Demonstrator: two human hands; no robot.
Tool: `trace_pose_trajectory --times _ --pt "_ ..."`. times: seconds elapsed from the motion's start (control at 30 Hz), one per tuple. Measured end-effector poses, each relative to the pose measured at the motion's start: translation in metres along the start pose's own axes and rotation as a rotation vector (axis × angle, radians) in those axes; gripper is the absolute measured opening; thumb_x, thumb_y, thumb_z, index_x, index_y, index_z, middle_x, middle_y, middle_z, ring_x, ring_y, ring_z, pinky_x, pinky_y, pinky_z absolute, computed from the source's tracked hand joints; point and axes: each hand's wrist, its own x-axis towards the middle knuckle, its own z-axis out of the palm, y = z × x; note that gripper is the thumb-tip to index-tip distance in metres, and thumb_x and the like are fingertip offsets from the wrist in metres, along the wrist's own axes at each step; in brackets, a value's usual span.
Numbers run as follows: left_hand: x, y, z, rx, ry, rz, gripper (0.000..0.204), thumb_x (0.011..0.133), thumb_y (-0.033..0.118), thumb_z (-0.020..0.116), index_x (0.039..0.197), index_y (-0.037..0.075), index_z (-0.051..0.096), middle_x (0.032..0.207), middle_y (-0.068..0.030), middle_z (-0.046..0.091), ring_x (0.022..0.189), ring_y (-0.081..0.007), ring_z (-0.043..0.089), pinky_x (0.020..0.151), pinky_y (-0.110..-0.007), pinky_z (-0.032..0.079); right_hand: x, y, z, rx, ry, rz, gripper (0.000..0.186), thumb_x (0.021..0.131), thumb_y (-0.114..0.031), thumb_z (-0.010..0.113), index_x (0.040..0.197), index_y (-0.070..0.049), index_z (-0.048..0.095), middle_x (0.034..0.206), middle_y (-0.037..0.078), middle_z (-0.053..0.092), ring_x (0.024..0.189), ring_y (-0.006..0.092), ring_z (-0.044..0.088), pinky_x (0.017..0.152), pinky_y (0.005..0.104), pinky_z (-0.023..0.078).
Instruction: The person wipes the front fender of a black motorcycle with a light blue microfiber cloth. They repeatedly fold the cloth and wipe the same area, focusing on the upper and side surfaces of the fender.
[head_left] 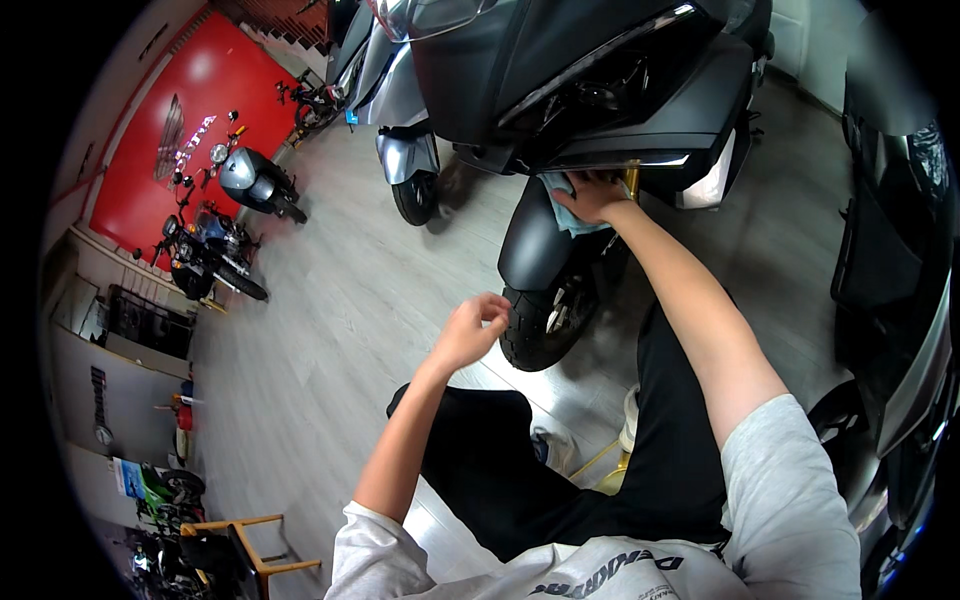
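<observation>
A matte dark motor scooter (560, 75) stands in front of me, with its front fender (535, 245) and black front tyre (535, 330) facing me. My right hand (592, 197) presses a light blue cloth (562, 208) onto the top of the fender, just under the scooter's nose and beside a gold fork tube (632, 178). Part of the cloth is hidden under the palm. My left hand (474, 330) hovers by the left side of the tyre, its fingers loosely bent and thumb apart, with nothing seen in it.
A silver scooter (408, 155) stands close behind on the left. Another dark scooter (890, 230) is near on the right. Several motorcycles (205, 255) line the red wall (215, 75) at far left. A wooden-framed chair (262, 560) sits at lower left on the grey plank floor (330, 290).
</observation>
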Motion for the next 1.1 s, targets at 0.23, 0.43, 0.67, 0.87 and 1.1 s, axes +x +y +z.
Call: trace_pose_trajectory --times 0.23,0.43,0.67,0.87,1.1 --pt "0.049 -0.052 0.035 -0.394 0.157 -0.283 0.055 0.094 0.019 0.062 0.140 -0.006 0.043 0.115 -0.0140 0.066 0.101 -0.0217 0.067 0.084 -0.034 0.055 -0.002 -0.004 0.005 -0.031 0.061 0.007 0.084 0.093 -0.073 0.032 0.160 -0.026 0.011 0.167 0.014 0.004 0.150 0.0464 0.005 0.120 0.0584 0.010" --pt "0.067 -0.054 0.038 -0.986 0.075 -0.357 0.028 0.101 0.021 0.057 0.123 0.003 0.055 0.113 -0.0088 0.066 0.098 -0.0168 0.067 0.086 -0.032 0.054 0.012 0.011 0.014 0.047 0.215 -0.020 0.080 0.094 -0.068 0.036 0.157 -0.020 0.028 0.163 0.018 0.020 0.148 0.0445 0.019 0.120 0.0550 0.015" --pt "0.065 -0.077 0.059 -1.180 0.102 -0.299 0.022 0.102 0.028 0.059 0.112 0.008 0.062 0.110 -0.0020 0.068 0.102 -0.0145 0.065 0.085 -0.029 0.052 0.013 0.003 0.010 0.175 0.188 0.020 0.073 0.096 -0.062 0.035 0.149 -0.013 0.043 0.155 0.021 0.037 0.142 0.0423 0.035 0.118 0.0508 0.023" --pt "0.068 -0.080 0.063 -1.201 0.076 -0.265 0.022 0.102 0.028 0.058 0.110 0.008 0.062 0.111 -0.0023 0.069 0.101 -0.0136 0.066 0.084 -0.028 0.053 0.039 0.006 0.020 0.044 0.343 0.097 0.071 0.097 -0.059 0.038 0.148 -0.011 0.044 0.157 0.021 0.034 0.144 0.0407 0.033 0.118 0.0527 0.022" --pt "0.064 -0.076 0.061 -1.160 0.110 -0.333 0.021 0.103 0.028 0.057 0.109 0.009 0.062 0.110 -0.0022 0.069 0.101 -0.0138 0.066 0.080 -0.029 0.054 0.033 -0.021 0.012 0.086 0.393 0.059 0.058 0.093 -0.046 0.048 0.138 -0.010 0.056 0.147 0.020 0.048 0.137 0.0387 0.042 0.115 0.0508 0.028"
